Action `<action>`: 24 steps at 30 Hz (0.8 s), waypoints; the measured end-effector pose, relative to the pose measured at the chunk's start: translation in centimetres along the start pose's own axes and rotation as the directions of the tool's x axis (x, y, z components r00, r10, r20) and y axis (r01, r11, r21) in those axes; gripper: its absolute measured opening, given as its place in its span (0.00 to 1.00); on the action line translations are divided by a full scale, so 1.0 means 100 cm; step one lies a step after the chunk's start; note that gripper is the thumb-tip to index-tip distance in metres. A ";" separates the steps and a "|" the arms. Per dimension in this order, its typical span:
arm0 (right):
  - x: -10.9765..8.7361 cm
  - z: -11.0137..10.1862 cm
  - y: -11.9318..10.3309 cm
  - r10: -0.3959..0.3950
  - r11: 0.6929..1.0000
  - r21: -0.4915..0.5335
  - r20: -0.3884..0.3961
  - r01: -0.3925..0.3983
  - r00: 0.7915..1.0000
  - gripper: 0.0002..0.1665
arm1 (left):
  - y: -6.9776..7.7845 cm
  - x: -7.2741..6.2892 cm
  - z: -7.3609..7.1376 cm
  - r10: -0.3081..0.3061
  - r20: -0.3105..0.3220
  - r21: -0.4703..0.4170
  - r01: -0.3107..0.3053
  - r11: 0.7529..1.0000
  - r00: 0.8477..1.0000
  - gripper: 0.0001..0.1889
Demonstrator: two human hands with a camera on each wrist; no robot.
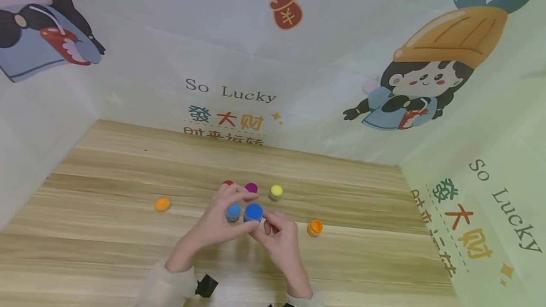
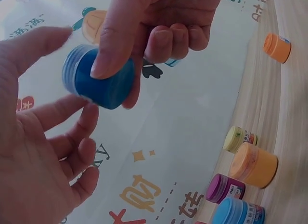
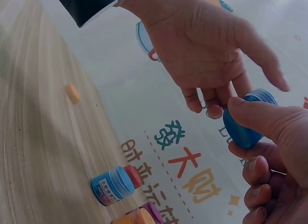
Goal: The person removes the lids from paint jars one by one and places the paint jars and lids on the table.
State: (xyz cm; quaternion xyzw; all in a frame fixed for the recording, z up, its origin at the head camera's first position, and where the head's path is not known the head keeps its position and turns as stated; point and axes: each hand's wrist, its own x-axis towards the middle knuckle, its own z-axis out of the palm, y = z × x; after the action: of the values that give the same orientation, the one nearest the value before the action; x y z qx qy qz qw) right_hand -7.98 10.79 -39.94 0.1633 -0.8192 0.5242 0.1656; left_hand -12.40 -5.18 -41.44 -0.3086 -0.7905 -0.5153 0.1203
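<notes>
A small blue paint jar with a blue lid point(image 1: 253, 212) is held up above the table. My right hand point(image 1: 281, 240) pinches it between thumb and fingers, as the right wrist view shows at the jar's side point(image 3: 240, 130). My left hand point(image 1: 215, 219) spreads around the lid end, its thumb and fingers apart. In the left wrist view the left thumb stands off the lid, and a left fingertip lies at or close to the jar's edge; contact is unclear. Beneath the hands stands a lighter blue jar point(image 1: 233, 212), partly covered by the left hand.
Purple point(image 1: 251, 187), yellow point(image 1: 276, 191) and red point(image 1: 228, 183) jars stand behind the hands. An orange jar without its lid point(image 1: 315, 228) is at right; an orange lid point(image 1: 162, 204) lies at left. A yellow-orange jar point(image 2: 254, 164) shows in the wrist views. Printed cloth walls surround the wooden table point(image 1: 106, 174).
</notes>
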 end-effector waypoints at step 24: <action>-0.002 0.011 0.035 0.026 1.000 0.014 0.011 -0.026 1.000 0.15 | -0.003 0.000 -0.002 0.010 -0.024 0.036 -0.009 0.999 1.000 0.19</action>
State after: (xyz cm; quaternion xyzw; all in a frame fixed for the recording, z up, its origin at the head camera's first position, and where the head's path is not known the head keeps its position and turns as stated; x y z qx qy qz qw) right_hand -9.46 11.20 -43.27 0.1567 -0.8184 0.5312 0.1531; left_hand -12.60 -5.38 -41.55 -0.3038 -0.7965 -0.5042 0.1378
